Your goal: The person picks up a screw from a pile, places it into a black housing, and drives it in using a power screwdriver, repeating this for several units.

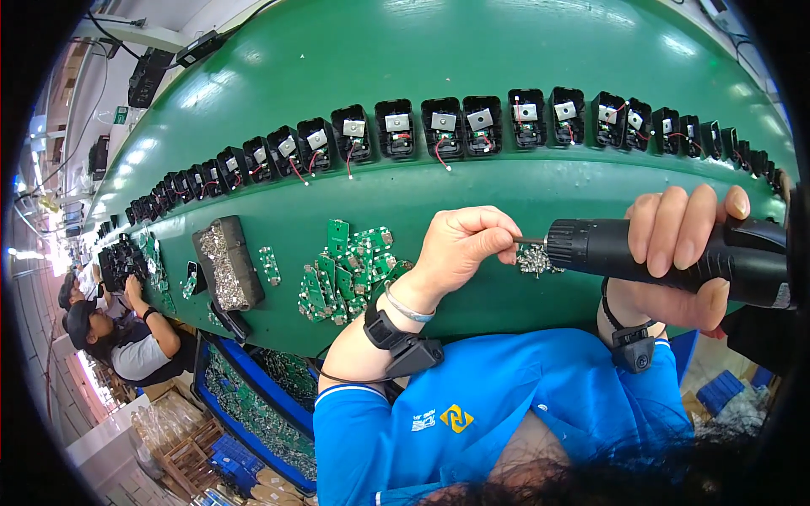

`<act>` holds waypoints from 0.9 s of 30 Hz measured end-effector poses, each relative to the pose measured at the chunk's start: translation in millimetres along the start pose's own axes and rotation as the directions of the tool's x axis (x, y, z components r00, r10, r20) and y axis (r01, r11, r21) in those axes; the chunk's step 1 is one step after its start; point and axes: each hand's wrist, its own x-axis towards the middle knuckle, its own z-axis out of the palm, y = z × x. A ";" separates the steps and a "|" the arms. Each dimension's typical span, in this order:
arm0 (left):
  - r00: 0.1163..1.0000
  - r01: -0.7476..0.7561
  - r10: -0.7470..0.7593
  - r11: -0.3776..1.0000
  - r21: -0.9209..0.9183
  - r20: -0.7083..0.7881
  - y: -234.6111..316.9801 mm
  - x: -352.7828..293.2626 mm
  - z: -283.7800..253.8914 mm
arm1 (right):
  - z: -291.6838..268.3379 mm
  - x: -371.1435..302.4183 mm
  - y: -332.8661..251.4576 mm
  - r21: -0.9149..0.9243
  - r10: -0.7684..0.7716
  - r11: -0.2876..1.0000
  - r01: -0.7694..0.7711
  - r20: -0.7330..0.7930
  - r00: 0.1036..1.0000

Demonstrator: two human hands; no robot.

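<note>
My right hand is wrapped around a black electric screwdriver, held level with its nose toward the left. At the tip of its thin bit, the thumb and forefinger of my left hand are pinched together; whatever lies between them is too small to make out. Just under the bit, a small pile of silver screws rests on the green table. Left of my left hand, green circuit boards lie in a loose heap.
A long curved row of black housings with metal plates and wires spans the table. At left sits a dark foam block holding small metal parts. A blue bin of boards stands below the table edge. Another person works at far left.
</note>
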 end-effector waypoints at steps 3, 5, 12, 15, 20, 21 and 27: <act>0.996 -0.032 0.010 0.967 0.251 0.090 14.8 2.6 3.1 | -0.3 2.1 -2.6 0.018 0.044 0.999 -0.044 0.006 0.999; 0.995 -0.026 -0.001 0.964 0.266 0.100 18.0 3.7 2.3 | 1.0 1.7 -2.8 0.024 0.021 1.000 -0.021 -0.020 1.000; 0.989 0.002 -0.042 0.962 0.274 0.139 15.1 6.2 3.2 | 1.1 -0.1 4.2 0.042 -0.102 0.994 0.100 0.030 0.994; 0.987 0.006 -0.052 0.959 0.284 0.153 13.1 4.9 2.3 | 0.6 -0.9 6.3 0.061 -0.139 0.989 0.136 0.044 0.989; 0.994 0.038 -0.042 0.999 0.039 0.104 2.9 3.3 1.4 | 0.2 -0.5 5.5 0.014 -0.164 0.986 0.164 0.082 0.983; 0.994 0.047 -0.044 0.999 -0.023 0.097 1.9 3.4 0.8 | -0.4 -0.4 5.9 0.013 -0.165 0.986 0.164 0.082 0.983; 0.994 0.076 -0.080 0.995 0.059 0.073 10.4 6.9 6.0 | -1.1 3.4 3.4 0.022 -0.128 0.992 0.127 0.071 0.989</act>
